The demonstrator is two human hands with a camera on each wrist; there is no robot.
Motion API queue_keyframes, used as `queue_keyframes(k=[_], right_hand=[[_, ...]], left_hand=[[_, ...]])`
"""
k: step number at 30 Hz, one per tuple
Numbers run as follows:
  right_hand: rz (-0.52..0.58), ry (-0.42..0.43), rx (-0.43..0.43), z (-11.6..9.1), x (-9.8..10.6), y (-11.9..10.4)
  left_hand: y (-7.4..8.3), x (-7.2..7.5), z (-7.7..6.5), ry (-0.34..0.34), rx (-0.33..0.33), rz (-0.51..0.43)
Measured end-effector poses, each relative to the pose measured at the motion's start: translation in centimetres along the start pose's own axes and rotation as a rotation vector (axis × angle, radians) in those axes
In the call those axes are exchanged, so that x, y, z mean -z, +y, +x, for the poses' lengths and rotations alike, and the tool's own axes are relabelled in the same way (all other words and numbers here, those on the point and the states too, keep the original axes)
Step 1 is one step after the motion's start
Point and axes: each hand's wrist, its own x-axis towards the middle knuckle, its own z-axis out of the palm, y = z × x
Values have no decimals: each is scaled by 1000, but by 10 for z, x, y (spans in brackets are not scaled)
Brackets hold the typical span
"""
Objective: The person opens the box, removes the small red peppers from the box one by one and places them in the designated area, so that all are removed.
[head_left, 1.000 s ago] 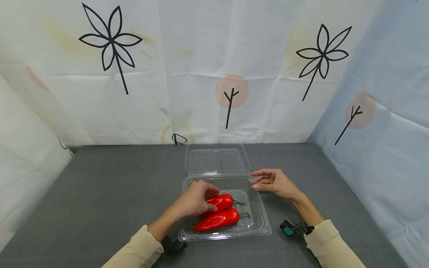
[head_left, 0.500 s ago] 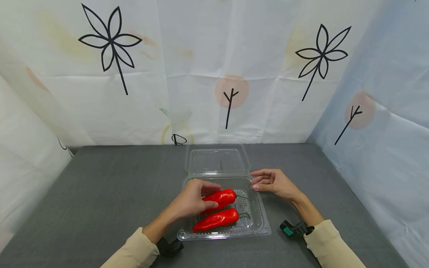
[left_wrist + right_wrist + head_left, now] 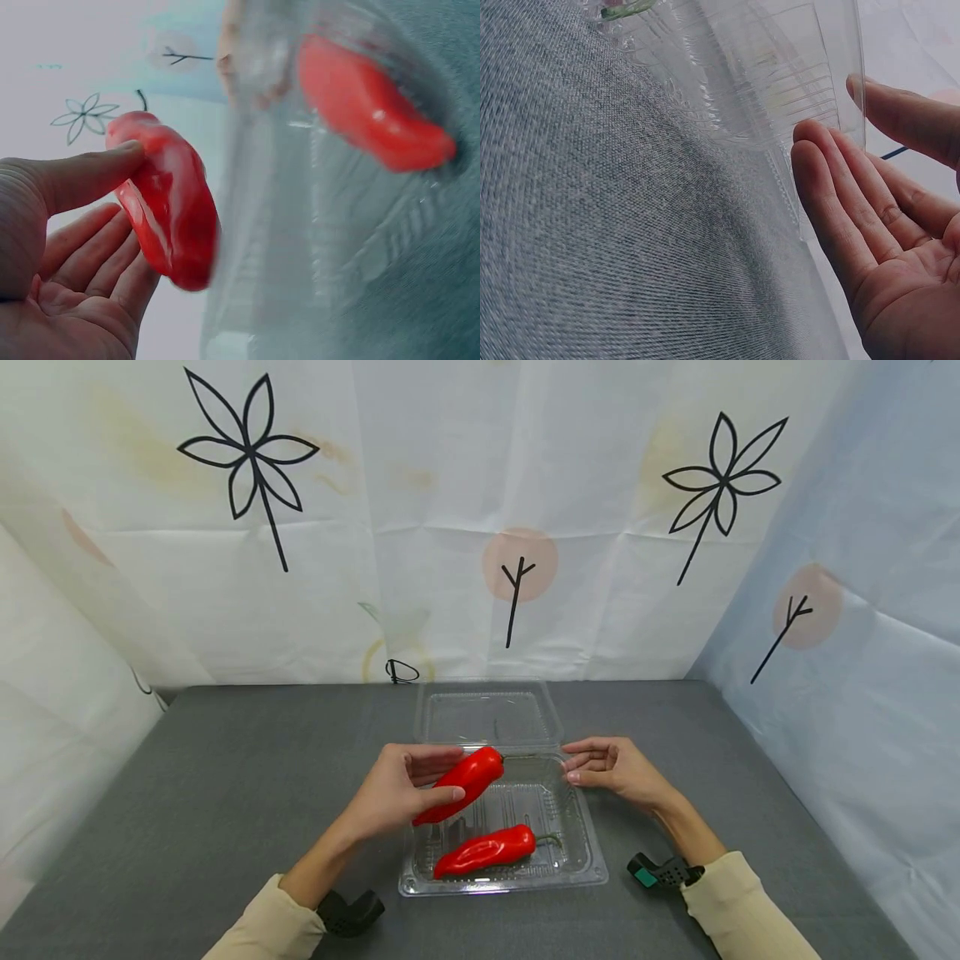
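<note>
My left hand point(image 3: 388, 789) pinches a glossy red chili pepper point(image 3: 467, 782) between thumb and fingers, tilted with its stem end up and to the right. In the left wrist view the thumb presses one side of this pepper point(image 3: 176, 202), and the fingers lie behind it. It hangs over the left part of a clear plastic clamshell container point(image 3: 517, 887). A second red pepper point(image 3: 486, 852) lies in that container along its near side, green stem to the right. My right hand point(image 3: 617, 770) pinches the container's right rim near the hinge, thumb and fingers on either side.
The container's clear lid point(image 3: 487, 718) lies folded back behind it. A dark grey cloth point(image 3: 262, 793) covers the table. White printed curtains point(image 3: 450, 527) stand at the back and sides. Black bands point(image 3: 351, 914) sit on both wrists.
My left hand has lifted the farther pepper out of the container, moving up and to the left. The other pepper and my right hand have stayed in place.
</note>
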Motion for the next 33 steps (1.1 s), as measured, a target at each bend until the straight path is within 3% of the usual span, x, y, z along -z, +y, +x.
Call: queue_keyframes(k=[17,28,33], right_hand=[[-2,4,-33,-1,-1,-4],[11,6,-38,0,-1,-3],[8,3,-26,0,0,-2]], left_hand=[[11,70,-14,288,47,63],[-1,111,-28,476,143,165],[-11,125,-32,544,187,167]])
